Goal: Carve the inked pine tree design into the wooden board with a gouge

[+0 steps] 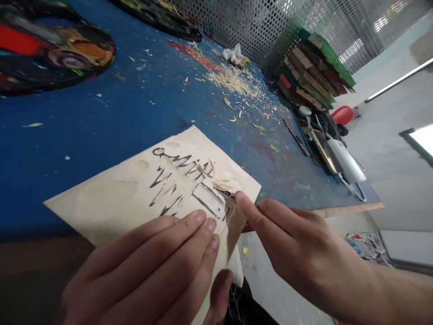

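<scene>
Board [111,194]: lying partly on the blue surface [77,135], overhanging its near edge.
Drawn rectangle [209,201]: just left of the right fingers, long axis slanting down rightward.
Right hand [301,239]: fingers [241,201] clenched around a mostly hidden tool [232,195], beside curled shavings [221,184].
Left hand [152,275]: fingers extended on the board, just below the rectangle; thumb's grip, cannot tell.
Nearer hand: both close.

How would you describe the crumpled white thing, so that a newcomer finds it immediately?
On the blue table, look towards the perforated metal screen. Just before it, pale shavings lie scattered. The crumpled white thing sits at their far edge: one bunched lump, unlike those thin, loose curls.
</scene>
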Available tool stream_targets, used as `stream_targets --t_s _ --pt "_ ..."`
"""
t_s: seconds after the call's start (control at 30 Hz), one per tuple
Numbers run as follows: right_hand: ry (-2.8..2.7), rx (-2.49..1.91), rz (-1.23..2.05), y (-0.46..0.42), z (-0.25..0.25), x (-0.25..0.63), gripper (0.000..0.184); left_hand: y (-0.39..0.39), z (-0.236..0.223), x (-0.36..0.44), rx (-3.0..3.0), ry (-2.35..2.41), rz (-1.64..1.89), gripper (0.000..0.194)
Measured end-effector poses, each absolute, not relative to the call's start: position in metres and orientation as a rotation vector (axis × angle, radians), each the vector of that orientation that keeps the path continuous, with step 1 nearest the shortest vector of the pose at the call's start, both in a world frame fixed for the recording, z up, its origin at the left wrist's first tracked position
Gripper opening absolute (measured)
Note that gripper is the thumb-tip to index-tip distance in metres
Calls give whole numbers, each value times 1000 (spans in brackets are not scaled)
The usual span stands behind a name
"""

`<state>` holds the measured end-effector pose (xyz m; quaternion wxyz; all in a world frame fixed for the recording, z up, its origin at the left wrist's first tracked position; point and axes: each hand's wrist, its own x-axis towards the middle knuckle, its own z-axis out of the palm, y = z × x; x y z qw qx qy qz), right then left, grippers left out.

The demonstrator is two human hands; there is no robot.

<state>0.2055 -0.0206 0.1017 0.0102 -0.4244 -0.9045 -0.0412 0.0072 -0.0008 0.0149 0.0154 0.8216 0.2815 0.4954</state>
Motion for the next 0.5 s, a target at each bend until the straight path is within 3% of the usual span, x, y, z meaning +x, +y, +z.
stream_targets --t_s 0.2,0.4,0.5 --pt "-2936 -1371 -102 -17 125 210 41 6 23 2 2721 784 1524 13" --pt "-2956 -1410 87 -8 151 221 29 7 21 1 2733 751 1595 12" --pt "-3028 -1329 27 -3 155 220 30 5 15 1 2741 765 1522 19"
